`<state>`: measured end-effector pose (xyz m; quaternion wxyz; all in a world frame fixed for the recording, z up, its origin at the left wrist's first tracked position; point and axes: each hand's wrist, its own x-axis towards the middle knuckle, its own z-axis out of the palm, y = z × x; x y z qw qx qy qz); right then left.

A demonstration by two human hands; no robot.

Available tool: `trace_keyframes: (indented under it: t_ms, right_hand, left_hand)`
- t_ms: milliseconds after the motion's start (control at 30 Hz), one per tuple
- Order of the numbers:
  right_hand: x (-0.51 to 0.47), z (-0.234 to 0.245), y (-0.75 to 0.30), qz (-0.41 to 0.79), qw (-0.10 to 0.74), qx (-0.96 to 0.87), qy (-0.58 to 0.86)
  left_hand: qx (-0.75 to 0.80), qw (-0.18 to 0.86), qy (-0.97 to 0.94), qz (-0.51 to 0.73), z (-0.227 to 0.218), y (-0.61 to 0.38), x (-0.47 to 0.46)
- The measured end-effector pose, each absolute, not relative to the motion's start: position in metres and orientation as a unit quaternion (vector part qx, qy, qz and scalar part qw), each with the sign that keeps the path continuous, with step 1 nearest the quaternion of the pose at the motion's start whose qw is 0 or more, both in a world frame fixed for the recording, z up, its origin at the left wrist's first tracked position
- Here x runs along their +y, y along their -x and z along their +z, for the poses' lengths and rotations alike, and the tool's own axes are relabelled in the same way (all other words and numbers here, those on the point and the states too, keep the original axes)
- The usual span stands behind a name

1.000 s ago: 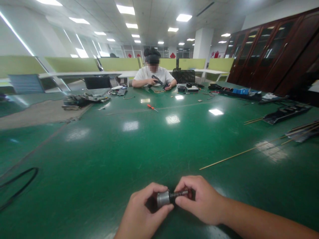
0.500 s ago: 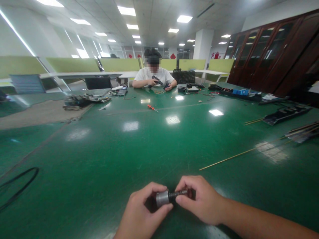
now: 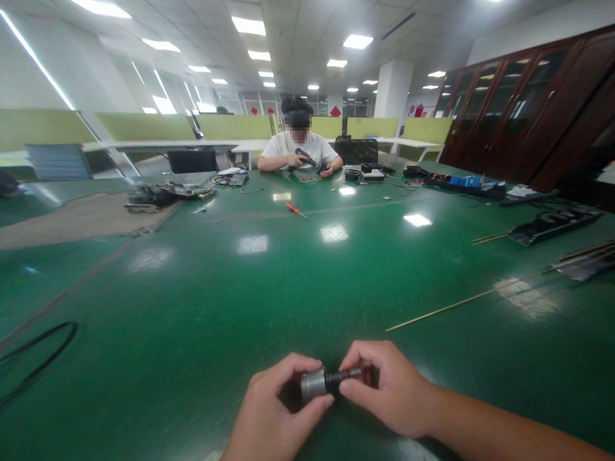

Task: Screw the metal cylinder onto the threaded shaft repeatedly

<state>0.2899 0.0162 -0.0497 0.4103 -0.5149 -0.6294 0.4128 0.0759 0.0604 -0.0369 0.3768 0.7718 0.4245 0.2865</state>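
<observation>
Close to me, low in the view, both hands hold one small metal part (image 3: pixel 314 385): a wide silver cylinder with a narrower dark, ridged shaft (image 3: pixel 342 378) to its right. My left hand (image 3: pixel 283 397) is closed round the silver cylinder, thumb below and fingers above. With thumb and fingertips, my right hand (image 3: pixel 384 387) pinches the shaft. The part lies nearly level, just over the green tabletop (image 3: pixel 250 301). Its exact kind cannot be made out. Behind the fingers, the far end of the shaft is partly hidden.
Thin brass rods (image 3: pixel 442 311) lie to the right. An orange screwdriver (image 3: pixel 294 209) rests mid-table, and a black cable (image 3: pixel 52 355) loops at the left. Machine parts (image 3: pixel 158 194) sit far left. Across the table, a person (image 3: pixel 300 150) in a white shirt holds a dark tool.
The view has shifted very slightly. Both hands keep their hold on the metal part, with hardly any visible movement of the fingers.
</observation>
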Motion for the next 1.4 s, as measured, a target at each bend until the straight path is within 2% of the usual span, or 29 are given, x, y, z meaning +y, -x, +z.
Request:
trace_keyframes:
  t_ms: [1400]
  right_hand:
    - [0.0165,-0.0513,-0.2904,0.421,0.435,-0.604,0.518]
  left_hand:
    - [0.427,0.368,-0.767,0.308,-0.0352,-0.0713,0.0612]
